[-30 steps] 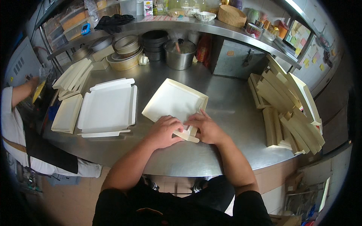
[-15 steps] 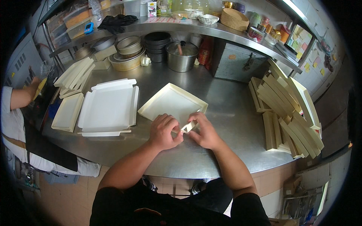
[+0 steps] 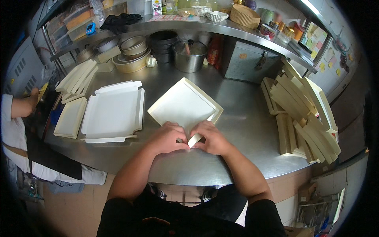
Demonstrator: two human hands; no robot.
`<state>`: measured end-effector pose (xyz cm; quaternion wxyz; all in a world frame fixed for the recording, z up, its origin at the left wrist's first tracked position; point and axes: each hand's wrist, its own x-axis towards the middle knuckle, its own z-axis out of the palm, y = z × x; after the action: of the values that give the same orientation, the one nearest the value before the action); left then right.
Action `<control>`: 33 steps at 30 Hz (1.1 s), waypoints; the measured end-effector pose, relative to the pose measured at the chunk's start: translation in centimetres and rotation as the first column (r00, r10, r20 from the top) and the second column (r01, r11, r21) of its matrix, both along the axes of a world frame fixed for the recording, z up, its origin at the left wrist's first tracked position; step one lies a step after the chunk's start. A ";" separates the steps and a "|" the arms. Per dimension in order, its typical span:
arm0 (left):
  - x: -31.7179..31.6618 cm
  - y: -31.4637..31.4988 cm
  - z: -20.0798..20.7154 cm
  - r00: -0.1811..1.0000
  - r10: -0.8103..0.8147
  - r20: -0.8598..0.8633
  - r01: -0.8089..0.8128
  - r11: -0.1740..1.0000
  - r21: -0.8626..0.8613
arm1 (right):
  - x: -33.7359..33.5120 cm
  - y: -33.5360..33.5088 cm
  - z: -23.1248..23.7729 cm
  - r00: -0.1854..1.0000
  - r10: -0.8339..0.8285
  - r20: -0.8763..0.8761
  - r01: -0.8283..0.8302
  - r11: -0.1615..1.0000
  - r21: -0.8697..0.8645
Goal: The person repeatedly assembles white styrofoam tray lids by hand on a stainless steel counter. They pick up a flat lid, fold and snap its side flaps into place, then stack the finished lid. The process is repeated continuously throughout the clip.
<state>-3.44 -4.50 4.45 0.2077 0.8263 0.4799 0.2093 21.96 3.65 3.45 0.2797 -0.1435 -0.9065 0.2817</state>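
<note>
Together, the left hand (image 3: 167,139) and right hand (image 3: 211,138) are pinching the near corner flap of a cream square cardboard tray (image 3: 183,104) lying on the steel counter (image 3: 244,122).

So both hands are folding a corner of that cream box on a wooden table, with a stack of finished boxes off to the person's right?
Not quite: the table is shiny metal, not wood. The rest holds in the head view: the left hand and right hand pinch the near corner of the cream box, and folded boxes are stacked on the person's right.
</note>
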 end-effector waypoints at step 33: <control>0.4 -0.3 -1.0 0.985 0.052 0.163 -0.043 0.997 -0.062 | -0.4 0.2 -0.3 0.988 0.149 0.029 -0.148 0.989 -0.019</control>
<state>-2.99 -4.75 3.48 0.2654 0.7881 0.4866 0.2678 21.52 3.88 3.17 0.2429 -0.0823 -0.9165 0.3069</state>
